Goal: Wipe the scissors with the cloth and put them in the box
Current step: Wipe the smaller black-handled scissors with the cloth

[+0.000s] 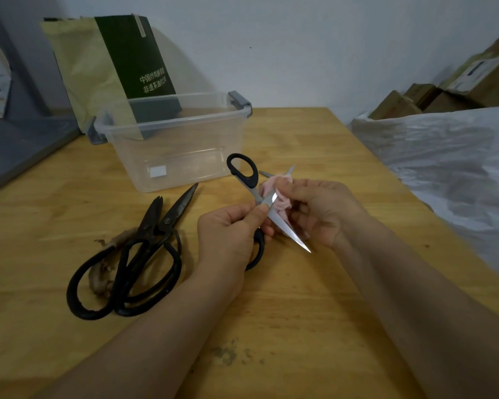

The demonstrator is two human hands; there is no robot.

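Note:
My left hand grips a pair of black-handled scissors spread wide open above the wooden table. One handle loop sticks up toward the box, the other is under my left palm. One bright blade points down toward me. My right hand pinches a small pink cloth against the blades near the pivot. The clear plastic box with grey clips stands open just behind, with nothing visible inside.
Two pairs of old dark iron scissors lie crossed on the table to the left. A green and yellow paper bag leans behind the box. A white plastic sheet and cardboard boxes fill the right side.

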